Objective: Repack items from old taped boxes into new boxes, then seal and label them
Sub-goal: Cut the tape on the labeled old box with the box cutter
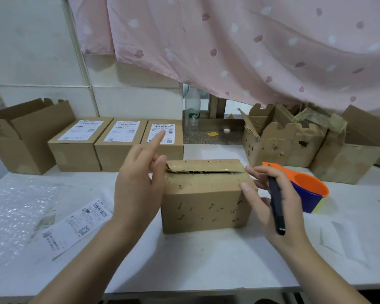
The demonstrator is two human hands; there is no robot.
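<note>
An old brown taped box (204, 202), scuffed and with its top seam slit, stands on the white table (206, 260) in the middle. My left hand (138, 185) rests against the box's left end with its fingers straight and the index finger raised. My right hand (272, 200) touches the right end of the box and holds a black cutter (276, 207) between thumb and fingers. Three sealed boxes with white labels (116, 145) stand in a row at the back left.
An open empty box (24, 132) is at the far left. Several torn old boxes (298, 137) stand at the back right. An orange and blue tape dispenser (307, 189) lies right of the box. Loose shipping labels (75, 224) and bubble wrap (13, 211) lie at the left. A plastic bottle (192, 110) stands behind.
</note>
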